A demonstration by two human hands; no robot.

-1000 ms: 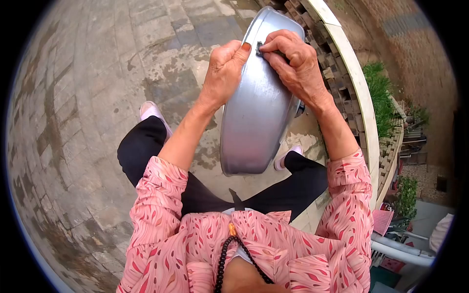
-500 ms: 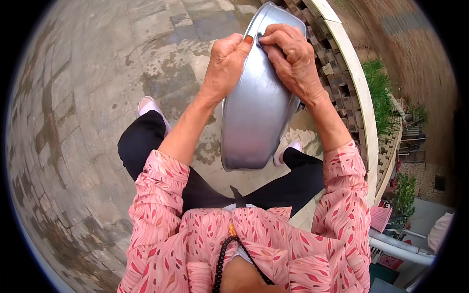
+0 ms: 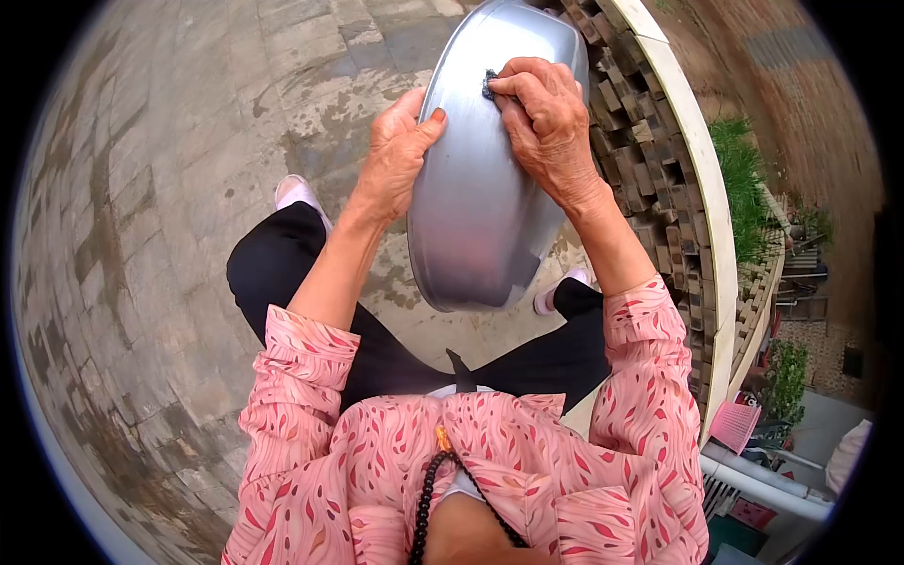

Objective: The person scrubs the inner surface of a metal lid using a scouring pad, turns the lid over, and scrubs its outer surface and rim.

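A large silver metal basin [image 3: 471, 207] is held up tilted in front of me, its outer side facing me. My left hand [image 3: 400, 155] grips its left rim, the thumb lying on the outer wall and the fingers hidden behind. My right hand [image 3: 548, 122] is closed in a pinch on a small dark scouring pad [image 3: 489, 85], which touches the basin's outer wall near the top. The inside of the basin is out of sight.
Wet-stained stone paving [image 3: 188, 235] spreads below and to my left. On the right, stacked bricks [image 3: 650, 160] line a pale ledge [image 3: 702, 169]. Beyond are green plants [image 3: 739, 188], a pink plastic basket [image 3: 734, 426] and a white rail [image 3: 763, 485].
The basin has shifted slightly left and turned its outer side more toward me. My left hand has moved left and down with the rim. My right hand and the pad have moved slightly left.
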